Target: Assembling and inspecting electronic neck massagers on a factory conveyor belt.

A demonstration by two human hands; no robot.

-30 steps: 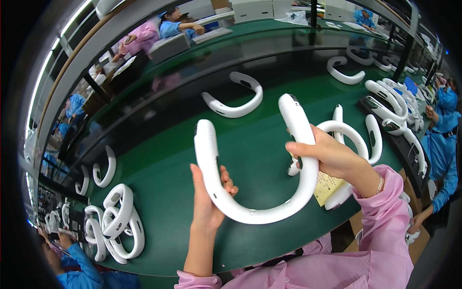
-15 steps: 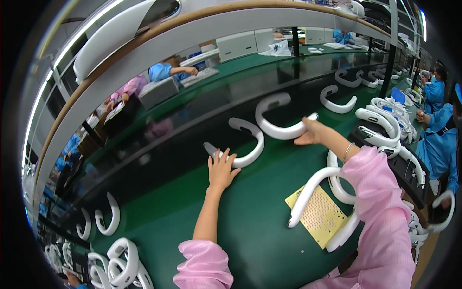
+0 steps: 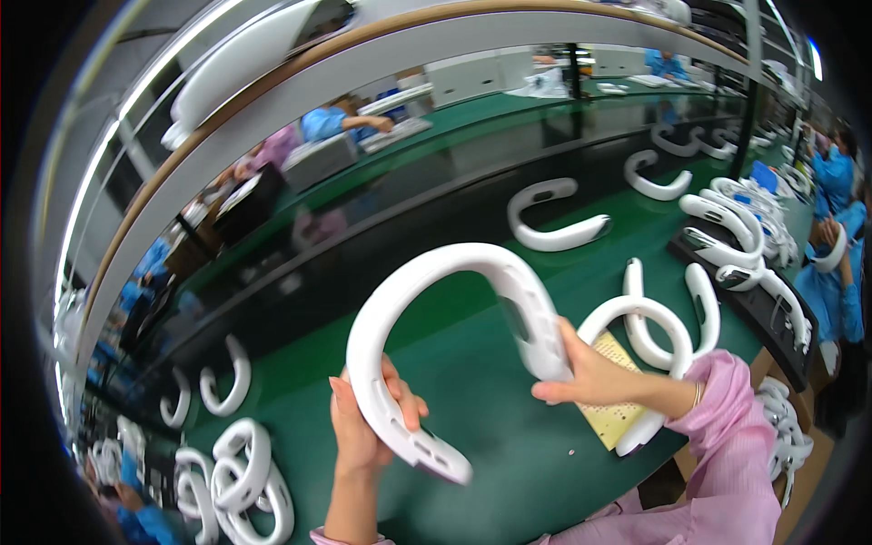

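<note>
A white U-shaped neck fan (image 3: 365,341) is raised over the green bench, its curve pointing away from me and its ends toward me. My left hand (image 3: 368,422) is wrapped round its left arm, partly behind it. The right arm of the fan, slightly blurred, is gripped near its end by my right hand (image 3: 595,371). Beyond it, another white neck fan (image 3: 561,240) lies on the dark belt. Just by my right wrist, more white neck fans (image 3: 677,331) rest on and around a yellow perforated board (image 3: 610,420).
Several white neck fans are piled at the lower left (image 3: 263,477). A dark tray (image 3: 788,350) on the right carries more of them, near a co-worker in blue (image 3: 831,291). A beam (image 3: 381,44) crosses above the bench. Other people work on the far side.
The nearer neck fan has been lifted off the belt toward me and is now in both hands. My right hand has left the other fan, which remains on the belt. The view has shifted slightly.
</note>
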